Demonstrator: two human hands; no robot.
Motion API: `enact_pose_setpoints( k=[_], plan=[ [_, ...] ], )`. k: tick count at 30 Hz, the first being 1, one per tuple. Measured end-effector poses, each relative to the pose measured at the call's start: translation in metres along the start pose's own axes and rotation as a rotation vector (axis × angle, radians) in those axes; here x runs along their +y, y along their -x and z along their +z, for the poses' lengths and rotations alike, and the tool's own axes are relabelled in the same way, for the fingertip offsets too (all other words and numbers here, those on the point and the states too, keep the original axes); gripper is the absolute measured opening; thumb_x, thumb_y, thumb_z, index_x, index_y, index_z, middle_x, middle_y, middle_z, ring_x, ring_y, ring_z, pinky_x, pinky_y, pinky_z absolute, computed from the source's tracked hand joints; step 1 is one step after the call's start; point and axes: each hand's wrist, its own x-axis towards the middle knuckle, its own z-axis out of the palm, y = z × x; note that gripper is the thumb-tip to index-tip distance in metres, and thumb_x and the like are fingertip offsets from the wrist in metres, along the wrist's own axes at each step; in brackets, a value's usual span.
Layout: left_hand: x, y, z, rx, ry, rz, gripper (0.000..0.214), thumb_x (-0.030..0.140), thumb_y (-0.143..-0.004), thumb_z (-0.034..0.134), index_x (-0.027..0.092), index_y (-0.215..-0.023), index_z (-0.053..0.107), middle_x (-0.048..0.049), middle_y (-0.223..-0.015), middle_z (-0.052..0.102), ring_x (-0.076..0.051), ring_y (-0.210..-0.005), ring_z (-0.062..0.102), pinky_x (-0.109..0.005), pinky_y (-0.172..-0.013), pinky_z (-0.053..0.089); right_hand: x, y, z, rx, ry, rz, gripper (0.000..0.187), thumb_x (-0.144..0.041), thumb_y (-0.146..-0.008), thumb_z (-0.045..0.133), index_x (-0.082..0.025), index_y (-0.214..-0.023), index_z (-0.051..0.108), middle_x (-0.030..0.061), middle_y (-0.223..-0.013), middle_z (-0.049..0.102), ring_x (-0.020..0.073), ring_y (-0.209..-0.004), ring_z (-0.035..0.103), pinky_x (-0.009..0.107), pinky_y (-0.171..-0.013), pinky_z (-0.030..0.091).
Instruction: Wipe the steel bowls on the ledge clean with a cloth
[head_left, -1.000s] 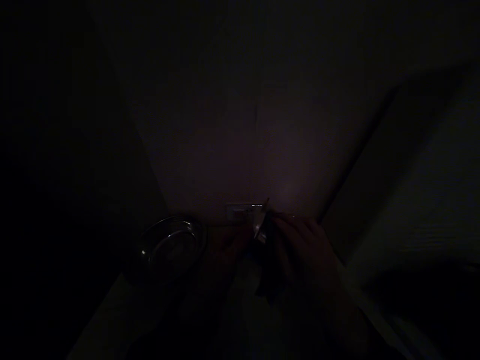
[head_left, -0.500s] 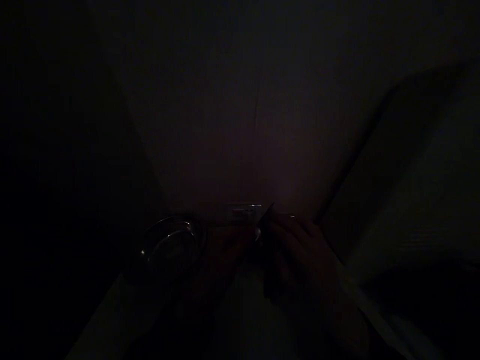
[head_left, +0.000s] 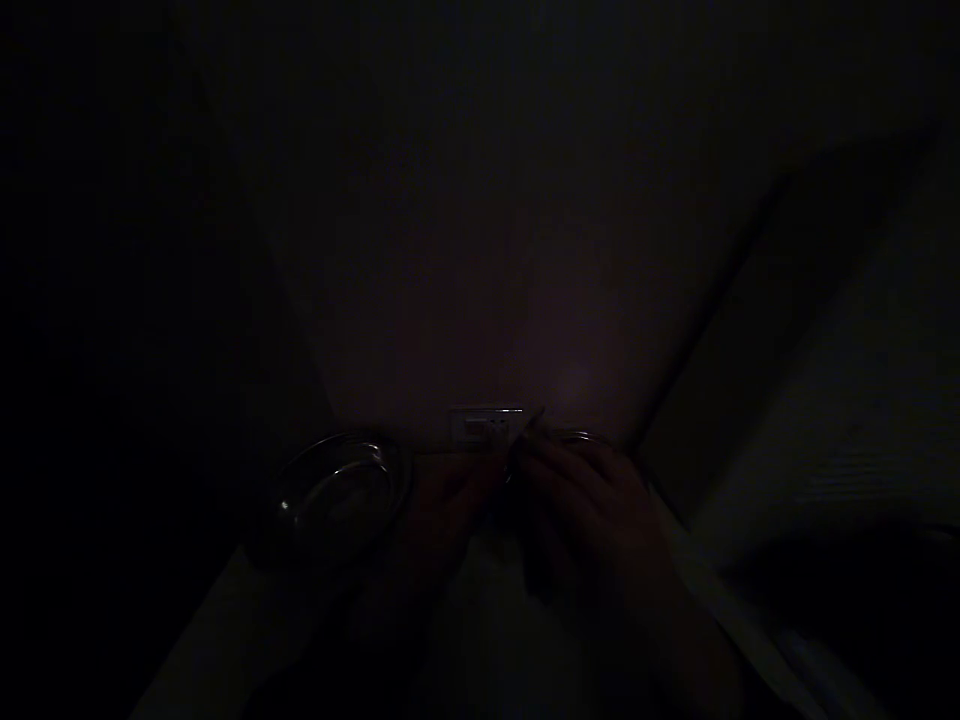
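Note:
The view is very dark. My right hand (head_left: 600,500) has its fingers curled around a dark, thin-edged object (head_left: 534,420) whose kind I cannot make out. Close beside it on the left, my left hand (head_left: 446,500) reaches toward the same spot, its fingertips near the object's lower edge. Shadow hides most of its fingers. A shiny metal bowl (head_left: 341,495) stands left of my left hand. Behind my right hand shows the curved, shiny rim of another round thing (head_left: 581,435), mostly covered by the fingers.
A socket plate (head_left: 487,425) is on the wall (head_left: 480,250) just beyond my hands, with a faint pinkish glow above it. The pale surface (head_left: 202,640) under the bowl runs toward me. A slanted dark edge (head_left: 712,310) rises at the right.
My right hand and the dark object have shifted slightly left. More of the shiny rim behind the hand shows, and the bright glint at the object's lower edge has dimmed.

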Motion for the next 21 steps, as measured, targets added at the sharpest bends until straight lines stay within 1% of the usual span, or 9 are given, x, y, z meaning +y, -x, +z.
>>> enact_pose_setpoints(
  k=[2,3,7,9,11,14,15,18,21],
  plan=[
    [0.002,0.0,0.001,0.028,-0.008,-0.006,0.03,0.047,-0.071,0.064,0.02,-0.079,0.074,-0.0048,-0.089,0.075,-0.025,-0.093,0.067,-0.033,-0.082,0.051,-0.004,-0.001,-0.001,-0.016,-0.013,-0.042,0.027,-0.017,-0.089,0.05,-0.016,-0.112,0.065,0.0063,-0.117,0.068,0.024,-0.094,0.059,0.041,-0.079,0.048],
    [0.002,0.0,0.001,0.023,-0.013,-0.015,0.031,0.048,-0.071,0.064,0.02,-0.08,0.074,-0.0049,-0.089,0.075,-0.025,-0.092,0.067,-0.033,-0.082,0.051,-0.004,-0.001,-0.001,-0.02,-0.017,-0.038,0.027,-0.017,-0.089,0.049,-0.016,-0.111,0.065,0.0067,-0.117,0.068,0.0241,-0.094,0.059,0.041,-0.078,0.048],
    [-0.009,-0.001,-0.001,-0.029,-0.053,-0.018,0.035,0.051,-0.073,0.062,0.019,-0.086,0.074,-0.006,-0.094,0.075,-0.025,-0.094,0.066,-0.033,-0.083,0.05,0.004,-0.001,0.001,0.001,0.027,0.095,0.026,-0.016,-0.09,0.048,-0.012,-0.109,0.064,0.0102,-0.109,0.07,0.0254,-0.091,0.06,0.041,-0.075,0.047],
    [-0.013,-0.001,-0.002,-0.029,-0.081,-0.022,0.038,0.052,-0.073,0.062,0.019,-0.087,0.074,-0.0065,-0.094,0.075,-0.025,-0.093,0.067,-0.033,-0.082,0.05,0.007,-0.001,0.002,0.01,0.042,0.126,0.026,-0.017,-0.09,0.048,-0.012,-0.109,0.064,0.0111,-0.107,0.071,0.0254,-0.089,0.06,0.041,-0.074,0.048],
    [-0.012,-0.001,-0.001,0.004,-0.098,-0.03,0.039,0.053,-0.073,0.062,0.018,-0.086,0.074,-0.0067,-0.092,0.075,-0.025,-0.091,0.067,-0.033,-0.08,0.051,0.006,-0.001,0.001,0.006,0.041,0.087,0.026,-0.017,-0.09,0.047,-0.012,-0.11,0.064,0.0105,-0.108,0.07,0.0254,-0.091,0.06,0.041,-0.075,0.048],
    [-0.006,-0.002,0.001,0.087,-0.102,-0.044,0.038,0.052,-0.072,0.062,0.018,-0.085,0.074,-0.0072,-0.091,0.075,-0.025,-0.09,0.067,-0.033,-0.079,0.052,0.0,0.0,0.0,-0.02,0.026,-0.026,0.028,-0.015,-0.09,0.046,-0.012,-0.112,0.064,0.0093,-0.116,0.068,0.0251,-0.093,0.059,0.041,-0.076,0.049],
    [-0.004,-0.002,0.002,0.095,-0.095,-0.046,0.038,0.051,-0.072,0.062,0.018,-0.085,0.074,-0.0074,-0.092,0.075,-0.025,-0.09,0.068,-0.033,-0.079,0.052,-0.002,0.0,0.0,-0.036,0.014,-0.051,0.029,-0.015,-0.091,0.046,-0.012,-0.113,0.064,0.0089,-0.118,0.067,0.0248,-0.092,0.059,0.04,-0.076,0.049],
    [-0.003,-0.003,0.002,0.055,-0.061,-0.035,0.036,0.05,-0.073,0.061,0.019,-0.085,0.074,-0.007,-0.094,0.075,-0.024,-0.091,0.068,-0.032,-0.08,0.052,-0.003,-0.001,0.0,-0.064,-0.02,-0.046,0.028,-0.017,-0.091,0.046,-0.014,-0.114,0.063,0.0076,-0.12,0.066,0.0244,-0.093,0.059,0.04,-0.075,0.049],
    [-0.008,-0.003,0.001,-0.006,-0.078,-0.029,0.037,0.051,-0.074,0.059,0.019,-0.087,0.074,-0.0069,-0.094,0.075,-0.024,-0.091,0.067,-0.031,-0.078,0.052,0.004,-0.001,0.0,-0.044,-0.031,0.056,0.028,-0.017,-0.091,0.047,-0.014,-0.114,0.063,0.0086,-0.116,0.068,0.0246,-0.095,0.06,0.041,-0.079,0.049]
  ],
)
